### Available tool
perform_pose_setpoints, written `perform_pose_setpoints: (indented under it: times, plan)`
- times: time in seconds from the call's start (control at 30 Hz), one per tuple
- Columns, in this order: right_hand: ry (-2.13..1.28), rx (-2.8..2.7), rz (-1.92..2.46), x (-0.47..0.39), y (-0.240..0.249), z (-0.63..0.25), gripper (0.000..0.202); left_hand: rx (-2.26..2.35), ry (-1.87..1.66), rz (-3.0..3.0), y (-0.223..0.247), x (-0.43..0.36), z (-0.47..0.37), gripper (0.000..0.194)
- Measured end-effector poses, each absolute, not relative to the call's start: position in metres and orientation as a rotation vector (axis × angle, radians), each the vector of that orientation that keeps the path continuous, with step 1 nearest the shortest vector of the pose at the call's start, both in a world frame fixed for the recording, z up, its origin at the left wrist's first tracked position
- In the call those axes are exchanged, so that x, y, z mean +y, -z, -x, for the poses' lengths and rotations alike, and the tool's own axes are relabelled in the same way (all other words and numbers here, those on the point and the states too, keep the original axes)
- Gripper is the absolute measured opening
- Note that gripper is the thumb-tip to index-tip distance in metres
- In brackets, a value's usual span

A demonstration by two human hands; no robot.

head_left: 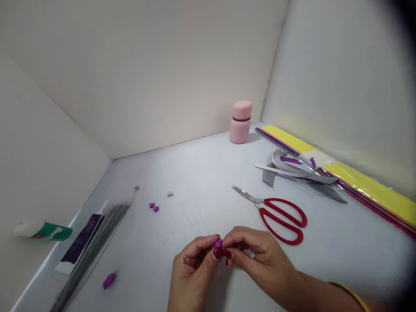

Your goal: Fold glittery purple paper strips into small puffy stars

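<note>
Purple piece [218,243] at lower centre of frame, pinched closed between your left hand [194,265] and right hand [262,255]; likely shaping step, next move seemingly calling for light, even pressure.

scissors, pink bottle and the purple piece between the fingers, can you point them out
Scissors [259,201]: head view, on the pivot between blades and red handles.
Pink bottle [240,126]: head view, on the body below the dark band.
Purple piece [219,243]: head view, on its exposed upper part.
</note>
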State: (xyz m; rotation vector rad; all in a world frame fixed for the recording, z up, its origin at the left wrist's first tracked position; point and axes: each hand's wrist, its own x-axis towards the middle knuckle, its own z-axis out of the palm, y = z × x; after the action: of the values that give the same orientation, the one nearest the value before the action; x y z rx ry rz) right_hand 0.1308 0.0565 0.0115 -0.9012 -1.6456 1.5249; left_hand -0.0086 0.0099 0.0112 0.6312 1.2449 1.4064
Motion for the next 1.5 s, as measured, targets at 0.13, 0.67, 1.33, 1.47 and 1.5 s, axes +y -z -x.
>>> perform_pose_setpoints:
  times: [0.13,0.67,1.33,1.47,1.5]
  plan:
    - [-1.871,-1.299,0.912,0.058,-0.010,-0.127,0.023,1.223,-1.447,-0.788,-0.012,0.009,0.011,0.009]
    - [-1.827,-1.362,0.967,0.060,-0.011,-0.127,0.022,1.512,-1.333,-1.249,-0.007,0.005,0.013,0.013]
    - [-1.586,-1.729,1.103,0.061,-0.006,-0.128,0.010,1.812,-0.884,-2.167,-0.006,0.003,0.018,0.019]
    - [-1.680,-1.646,1.124,0.061,-0.006,-0.126,0.007,1.736,-0.928,-2.058,-0.007,0.003,0.019,0.018]
    - [-1.710,-1.613,1.117,0.061,-0.006,-0.126,0.007,1.736,-0.940,-2.024,-0.008,0.003,0.019,0.018]
